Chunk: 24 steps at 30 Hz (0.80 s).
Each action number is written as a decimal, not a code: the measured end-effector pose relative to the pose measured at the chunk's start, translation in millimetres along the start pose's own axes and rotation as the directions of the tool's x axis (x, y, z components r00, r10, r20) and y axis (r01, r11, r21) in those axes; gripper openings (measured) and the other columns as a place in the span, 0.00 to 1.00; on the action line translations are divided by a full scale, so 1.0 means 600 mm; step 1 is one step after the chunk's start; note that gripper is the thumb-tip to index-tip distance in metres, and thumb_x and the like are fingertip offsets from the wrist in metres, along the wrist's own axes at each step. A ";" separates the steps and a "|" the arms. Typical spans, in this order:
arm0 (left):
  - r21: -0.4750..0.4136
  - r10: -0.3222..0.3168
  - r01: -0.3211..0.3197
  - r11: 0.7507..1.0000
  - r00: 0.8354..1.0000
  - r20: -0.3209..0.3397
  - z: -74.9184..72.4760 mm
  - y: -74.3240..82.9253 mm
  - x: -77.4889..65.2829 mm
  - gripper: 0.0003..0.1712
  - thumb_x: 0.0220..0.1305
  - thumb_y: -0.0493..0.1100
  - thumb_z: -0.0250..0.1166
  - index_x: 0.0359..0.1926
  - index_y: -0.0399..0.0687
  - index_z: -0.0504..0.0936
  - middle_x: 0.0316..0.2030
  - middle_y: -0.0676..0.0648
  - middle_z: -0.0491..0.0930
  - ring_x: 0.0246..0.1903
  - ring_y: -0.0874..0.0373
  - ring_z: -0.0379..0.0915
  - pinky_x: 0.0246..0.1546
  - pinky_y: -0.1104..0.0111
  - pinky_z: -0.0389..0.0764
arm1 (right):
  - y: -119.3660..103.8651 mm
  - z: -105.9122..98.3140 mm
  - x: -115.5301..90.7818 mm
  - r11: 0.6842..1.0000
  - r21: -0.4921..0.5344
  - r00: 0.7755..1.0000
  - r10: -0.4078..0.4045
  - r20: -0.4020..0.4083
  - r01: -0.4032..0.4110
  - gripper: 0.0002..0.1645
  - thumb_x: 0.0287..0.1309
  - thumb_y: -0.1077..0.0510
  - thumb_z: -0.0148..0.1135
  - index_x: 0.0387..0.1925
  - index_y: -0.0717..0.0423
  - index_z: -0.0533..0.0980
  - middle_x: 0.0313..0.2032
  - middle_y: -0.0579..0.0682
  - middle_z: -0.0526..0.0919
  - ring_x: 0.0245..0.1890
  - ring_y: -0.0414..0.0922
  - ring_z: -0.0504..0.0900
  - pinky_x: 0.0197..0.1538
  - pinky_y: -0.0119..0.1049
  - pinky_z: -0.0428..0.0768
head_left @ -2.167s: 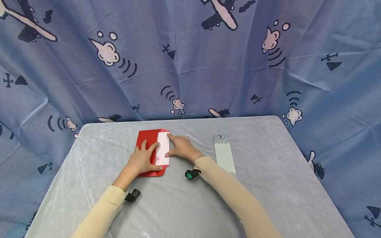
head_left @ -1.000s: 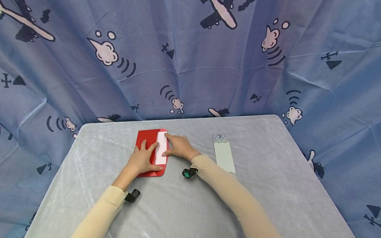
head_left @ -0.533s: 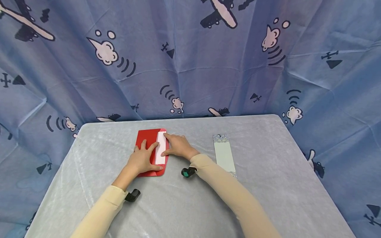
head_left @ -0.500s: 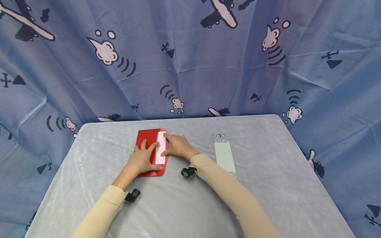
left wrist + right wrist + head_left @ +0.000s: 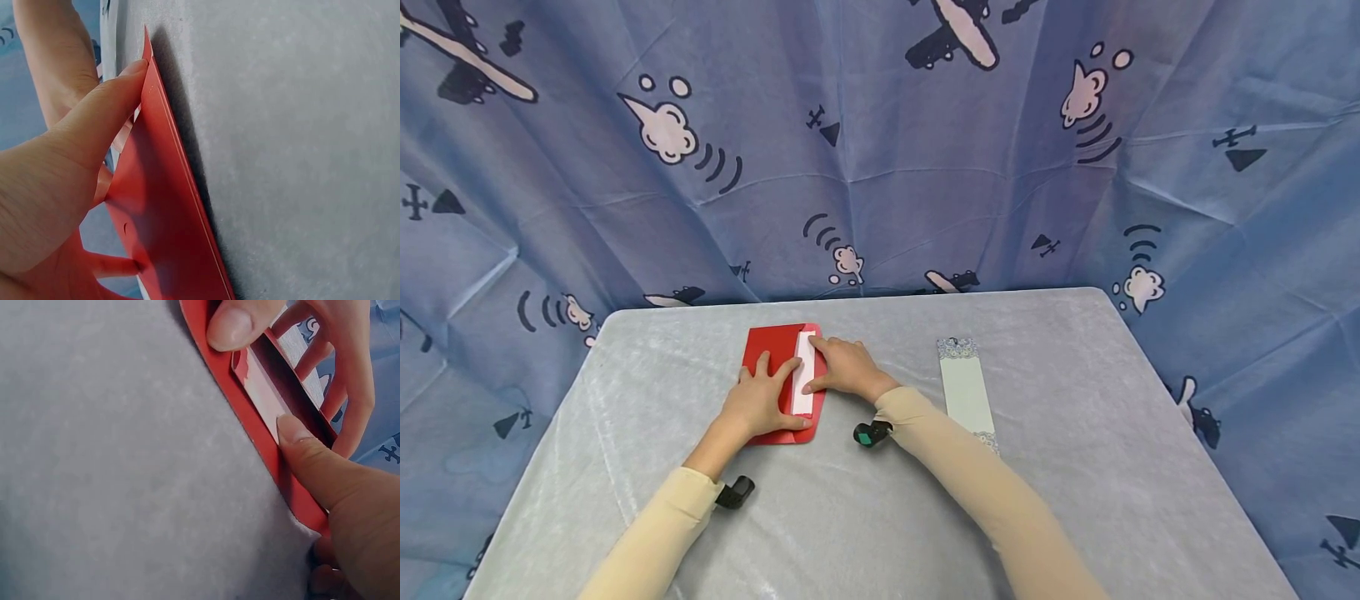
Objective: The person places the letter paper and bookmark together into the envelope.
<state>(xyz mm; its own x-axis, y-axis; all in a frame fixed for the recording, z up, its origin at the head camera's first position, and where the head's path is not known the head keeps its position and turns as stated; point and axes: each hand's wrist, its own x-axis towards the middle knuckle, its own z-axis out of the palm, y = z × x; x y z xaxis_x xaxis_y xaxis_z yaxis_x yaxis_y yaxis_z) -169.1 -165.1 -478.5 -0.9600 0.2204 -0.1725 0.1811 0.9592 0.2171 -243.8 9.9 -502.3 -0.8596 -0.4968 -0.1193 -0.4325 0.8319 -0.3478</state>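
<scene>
Wrist views close-up (envelope (image 5: 172, 225) shared)

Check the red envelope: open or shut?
Open. The red envelope has a gaping mouth in the right wrist view, with the white card sticking partly out.

The red envelope (image 5: 771, 342) looked like smooth stiff paper with a faint sheen; the pink-and-white card (image 5: 805, 372) in it was matt paper. The pale green card (image 5: 967, 392) also looked like paper, smooth and matt. Soft, short-napped grey cloth covered the counter (image 5: 820, 517). The blue curtain (image 5: 880, 150) was creased, smooth cloth with a slight sheen, the cream sleeves (image 5: 655, 529) matt fabric.
</scene>
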 end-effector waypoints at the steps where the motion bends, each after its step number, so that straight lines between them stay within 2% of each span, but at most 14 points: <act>1: 0.001 0.001 -0.001 1.000 1.000 0.000 0.000 0.000 0.000 0.62 0.41 0.70 0.75 0.74 0.53 0.61 0.71 0.25 0.55 0.60 0.20 0.62 0.46 0.40 0.82 | 0.000 0.000 0.000 1.000 0.000 1.000 0.001 0.000 -0.001 0.58 0.46 0.30 0.72 0.74 0.48 0.61 0.60 0.52 0.80 0.57 0.46 0.80 0.58 0.48 0.76; 11: 0.006 -0.001 0.001 1.000 1.000 -0.001 0.002 -0.002 0.001 0.62 0.41 0.71 0.74 0.74 0.53 0.60 0.71 0.25 0.55 0.60 0.21 0.63 0.47 0.40 0.81 | 0.002 0.005 0.003 1.000 0.000 1.000 -0.013 -0.020 0.013 0.58 0.45 0.29 0.71 0.74 0.45 0.61 0.58 0.52 0.81 0.55 0.46 0.81 0.56 0.47 0.76; 17: -0.002 0.000 0.000 1.000 1.000 -0.007 0.003 -0.002 0.001 0.62 0.41 0.71 0.75 0.74 0.54 0.60 0.71 0.25 0.55 0.60 0.21 0.62 0.46 0.40 0.82 | 0.010 0.006 -0.001 0.998 0.051 0.999 -0.025 -0.028 0.027 0.61 0.45 0.28 0.71 0.75 0.45 0.58 0.62 0.53 0.79 0.57 0.47 0.80 0.58 0.48 0.75; 24: 0.000 0.004 -0.004 1.000 1.000 -0.015 0.004 -0.002 0.001 0.62 0.41 0.71 0.74 0.74 0.54 0.60 0.71 0.25 0.55 0.60 0.20 0.63 0.46 0.40 0.82 | 0.017 0.008 -0.005 0.998 0.052 0.999 -0.046 -0.028 0.047 0.62 0.45 0.29 0.71 0.76 0.47 0.56 0.63 0.52 0.77 0.59 0.46 0.79 0.58 0.46 0.74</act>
<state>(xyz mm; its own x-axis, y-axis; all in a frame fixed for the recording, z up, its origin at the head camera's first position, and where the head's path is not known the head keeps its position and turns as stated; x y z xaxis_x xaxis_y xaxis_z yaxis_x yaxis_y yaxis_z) -169.5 -165.9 -480.9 -0.9623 0.2217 -0.1574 0.1853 0.9583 0.2174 -244.4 18.6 -510.3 -0.8461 -0.5275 -0.0773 -0.4579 0.7933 -0.4012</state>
